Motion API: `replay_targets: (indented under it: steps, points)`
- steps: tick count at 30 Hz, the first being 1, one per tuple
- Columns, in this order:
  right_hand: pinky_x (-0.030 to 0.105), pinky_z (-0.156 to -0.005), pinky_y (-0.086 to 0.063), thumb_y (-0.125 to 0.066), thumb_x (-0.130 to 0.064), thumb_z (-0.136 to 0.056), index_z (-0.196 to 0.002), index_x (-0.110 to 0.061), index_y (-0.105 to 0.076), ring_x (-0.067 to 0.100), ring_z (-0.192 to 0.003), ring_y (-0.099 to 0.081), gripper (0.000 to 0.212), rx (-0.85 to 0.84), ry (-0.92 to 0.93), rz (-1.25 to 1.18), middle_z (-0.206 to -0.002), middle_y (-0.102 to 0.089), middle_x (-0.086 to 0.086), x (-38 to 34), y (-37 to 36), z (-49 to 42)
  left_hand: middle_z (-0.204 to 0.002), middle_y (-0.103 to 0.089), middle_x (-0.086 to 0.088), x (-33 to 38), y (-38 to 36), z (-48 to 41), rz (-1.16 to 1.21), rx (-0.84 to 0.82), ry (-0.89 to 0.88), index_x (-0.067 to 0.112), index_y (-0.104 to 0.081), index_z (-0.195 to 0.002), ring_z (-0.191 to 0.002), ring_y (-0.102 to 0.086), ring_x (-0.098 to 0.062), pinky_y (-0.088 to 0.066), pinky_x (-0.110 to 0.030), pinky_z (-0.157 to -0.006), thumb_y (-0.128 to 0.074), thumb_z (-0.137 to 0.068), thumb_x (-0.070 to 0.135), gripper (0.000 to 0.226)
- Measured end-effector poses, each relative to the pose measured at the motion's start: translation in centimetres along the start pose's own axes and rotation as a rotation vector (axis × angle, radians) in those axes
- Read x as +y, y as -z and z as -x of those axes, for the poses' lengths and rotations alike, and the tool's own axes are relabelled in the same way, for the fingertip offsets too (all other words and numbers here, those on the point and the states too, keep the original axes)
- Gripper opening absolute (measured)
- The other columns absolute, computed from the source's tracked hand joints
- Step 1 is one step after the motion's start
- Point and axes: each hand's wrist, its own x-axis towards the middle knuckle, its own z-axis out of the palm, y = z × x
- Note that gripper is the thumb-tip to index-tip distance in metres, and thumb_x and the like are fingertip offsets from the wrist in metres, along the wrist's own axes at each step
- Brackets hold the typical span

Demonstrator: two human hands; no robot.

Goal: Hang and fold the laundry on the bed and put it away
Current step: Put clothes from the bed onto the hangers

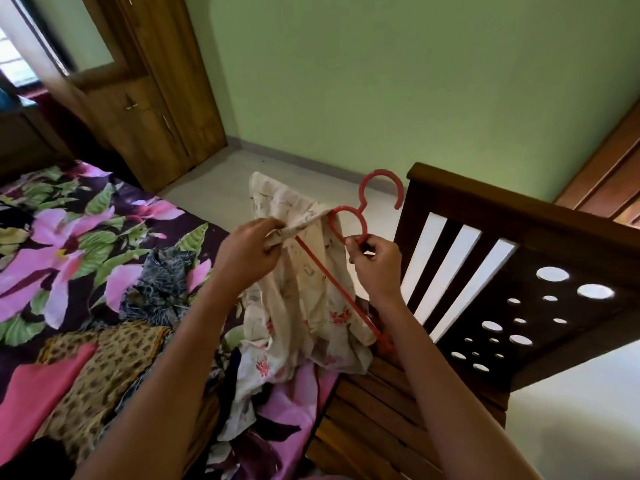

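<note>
Now, red hanger: held up over the foot corner of the bed, hook uppermost, one arm slanting down across the cream floral garment.
Right hand: fingers pinched together on the hanger's neck, under the lower loop.
Left hand: fingers clamped on a bunched edge of the garment, pulled taut to the hanger's loop.
Garment: hangs from both hands, its lower part trailing on the bed beside the wooden footboard.
Other laundry: leopard-print cloth, pink cloth and grey patterned cloth lie on the bed further from the footboard.
</note>
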Motion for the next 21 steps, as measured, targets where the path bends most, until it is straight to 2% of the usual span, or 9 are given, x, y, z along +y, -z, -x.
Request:
replay_targets:
  steps: [2, 5, 7, 10, 13, 15, 18, 21]
  points:
    - [0.013, -0.060, -0.046, -0.065, -0.007, -0.086, -0.084, -0.007, -0.071, -0.003, -0.056, -0.056, 0.006, -0.034, 0.053, -0.032, -0.063, -0.059, -0.013, -1.2, 0.0, -0.6, -0.120, -0.057, -0.012, -0.8, 1.0, -0.5, -0.061, 0.009, -0.023, 0.008, -0.062, -0.114, -0.107, -0.054, -0.030, -0.046, -0.041, -0.089, -0.064, -0.081, 0.024, 0.037]
    - [0.022, -0.062, -0.051, -0.067, -0.007, -0.085, -0.085, -0.009, -0.072, -0.002, -0.054, -0.057, 0.005, -0.109, 0.101, -0.055, -0.066, -0.062, -0.012, -3.1, -0.8, -1.0, -0.130, -0.044, -0.013, -0.1, 2.6, -1.7, -0.023, 0.126, -0.138, 0.009, -0.046, -0.126, -0.120, -0.042, -0.029, -0.035, -0.042, -0.100, -0.057, -0.077, 0.050, 0.065]
    - [0.020, -0.059, -0.049, -0.068, -0.006, -0.084, -0.085, -0.011, -0.072, 0.000, -0.053, -0.056, 0.007, -0.156, 0.124, -0.093, -0.066, -0.063, -0.010, -4.3, -1.6, -0.9, -0.136, -0.041, -0.012, 0.7, 3.3, -2.8, -0.051, 0.078, -0.172, 0.012, -0.044, -0.131, -0.127, -0.038, -0.029, -0.029, -0.044, -0.106, -0.046, -0.082, 0.055, 0.065]
    - [0.015, -0.047, -0.039, -0.065, -0.005, -0.086, -0.090, -0.003, -0.071, 0.002, -0.048, -0.051, 0.007, -0.247, 0.097, -0.191, -0.062, -0.060, -0.004, -4.9, -2.0, -0.7, -0.121, -0.055, -0.012, 0.6, 3.9, -3.3, -0.177, 0.011, -0.204, 0.010, -0.055, -0.122, -0.115, -0.047, -0.031, -0.033, -0.049, -0.104, -0.038, -0.091, 0.044, 0.050]
    - [0.021, -0.041, -0.034, -0.061, -0.003, -0.089, -0.098, 0.002, -0.069, 0.014, -0.048, -0.041, 0.013, -0.457, -0.066, -0.446, -0.063, -0.058, 0.009, -4.8, -1.4, -1.0, -0.111, -0.056, -0.015, -0.6, 4.4, -3.0, -0.163, 0.000, -0.222, 0.006, -0.058, -0.115, -0.101, -0.045, -0.027, -0.035, -0.043, -0.096, -0.048, -0.094, 0.030, 0.034]
    - [0.022, -0.042, -0.031, -0.058, -0.002, -0.090, -0.100, 0.006, -0.067, 0.015, -0.049, -0.039, 0.016, -0.562, -0.112, -0.493, -0.065, -0.056, 0.012, -4.5, -1.3, -1.1, -0.107, -0.057, -0.015, -1.4, 4.8, -2.9, -0.153, -0.033, -0.250, 0.006, -0.059, -0.112, -0.094, -0.041, -0.020, -0.035, -0.045, -0.096, -0.056, -0.092, 0.021, 0.026]
    - [0.024, -0.044, -0.041, -0.048, -0.005, -0.095, -0.104, 0.007, -0.065, 0.016, -0.053, -0.047, 0.022, -0.685, -0.168, -0.596, -0.073, -0.060, 0.017, -4.7, -1.3, -0.8, -0.110, -0.056, -0.011, -2.3, 5.8, -2.3, -0.163, -0.147, -0.196, 0.008, -0.058, -0.116, -0.100, -0.046, -0.024, -0.033, -0.041, -0.098, -0.060, -0.089, 0.019, 0.029]
    - [0.043, -0.062, -0.057, -0.032, -0.020, -0.102, -0.118, -0.001, -0.056, 0.032, -0.075, -0.067, 0.034, -0.895, -0.401, -0.715, -0.086, -0.067, 0.025, -4.7, -1.6, -1.6, -0.103, -0.051, -0.004, -3.1, 6.7, -1.6, -0.110, -0.147, -0.179, 0.010, -0.061, -0.117, -0.099, -0.042, -0.019, -0.028, -0.032, -0.092, -0.057, -0.090, 0.008, 0.027]
